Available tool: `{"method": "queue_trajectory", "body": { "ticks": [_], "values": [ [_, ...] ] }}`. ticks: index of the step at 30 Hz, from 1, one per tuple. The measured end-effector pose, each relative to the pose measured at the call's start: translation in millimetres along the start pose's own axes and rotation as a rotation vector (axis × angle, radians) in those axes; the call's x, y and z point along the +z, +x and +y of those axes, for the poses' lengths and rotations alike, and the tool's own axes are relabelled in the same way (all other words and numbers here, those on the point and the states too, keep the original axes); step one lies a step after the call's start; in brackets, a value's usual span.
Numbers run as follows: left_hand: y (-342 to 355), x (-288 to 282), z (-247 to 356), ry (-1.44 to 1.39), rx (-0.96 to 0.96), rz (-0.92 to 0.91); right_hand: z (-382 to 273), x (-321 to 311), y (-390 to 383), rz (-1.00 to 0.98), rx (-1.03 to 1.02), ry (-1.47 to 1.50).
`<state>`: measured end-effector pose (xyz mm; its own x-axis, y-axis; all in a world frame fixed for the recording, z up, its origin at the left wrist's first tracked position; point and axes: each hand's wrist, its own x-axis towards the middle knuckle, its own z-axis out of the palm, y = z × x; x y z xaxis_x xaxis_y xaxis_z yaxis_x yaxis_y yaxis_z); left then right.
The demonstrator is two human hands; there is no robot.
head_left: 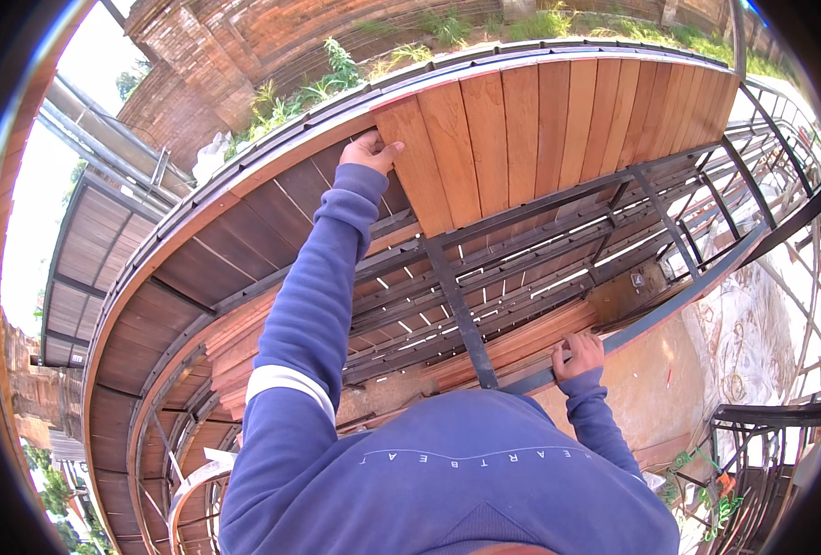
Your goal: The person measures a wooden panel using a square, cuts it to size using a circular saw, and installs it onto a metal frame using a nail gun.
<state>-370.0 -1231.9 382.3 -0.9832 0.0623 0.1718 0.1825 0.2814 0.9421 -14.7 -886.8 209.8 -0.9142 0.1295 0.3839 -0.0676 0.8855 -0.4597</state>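
My left hand [369, 153] reaches up to the left end of a row of reddish wooden planks [508, 139], fingers closed on the end plank [415, 166] near its top corner. The planks lie side by side across a curved black metal frame [455, 305]. Left of them, darker boards [253, 231] show lower down. My right hand [578, 356] rests lower right with fingers curled on a curved metal rail [646, 328].
Loose planks are stacked at left [239, 347] and below the frame [512, 344]. Open metal framework [753, 425] stands at right, near plastic sheeting [734, 342]. A brick wall [179, 46] and weeds lie beyond the curved edge.
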Motion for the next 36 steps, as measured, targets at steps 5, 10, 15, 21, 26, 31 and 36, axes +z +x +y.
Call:
{"method": "queue_trajectory", "body": {
  "ticks": [5,10,15,21,26,31,36],
  "values": [
    [-8,3,19,0.281,-0.071,0.081,-1,-1,0,-0.002,0.001,0.007],
    [-41,-12,81,0.903,0.168,0.205,1,2,0,0.017,0.004,0.024],
    [-18,-36,100,0.792,0.723,0.264,2,3,-4,0.006,-0.012,-0.008],
    [8,-40,78,0.734,0.689,0.078,3,2,0,0.001,-0.030,-0.026],
    [10,-38,75,0.761,0.696,0.108,0,3,0,0.000,-0.028,-0.020],
    [20,-37,74,0.722,0.677,0.041,5,4,-3,-0.029,-0.017,-0.035],
    [28,-48,65,0.618,0.734,0.011,3,5,-2,-0.006,-0.009,-0.028]
  ]
}}
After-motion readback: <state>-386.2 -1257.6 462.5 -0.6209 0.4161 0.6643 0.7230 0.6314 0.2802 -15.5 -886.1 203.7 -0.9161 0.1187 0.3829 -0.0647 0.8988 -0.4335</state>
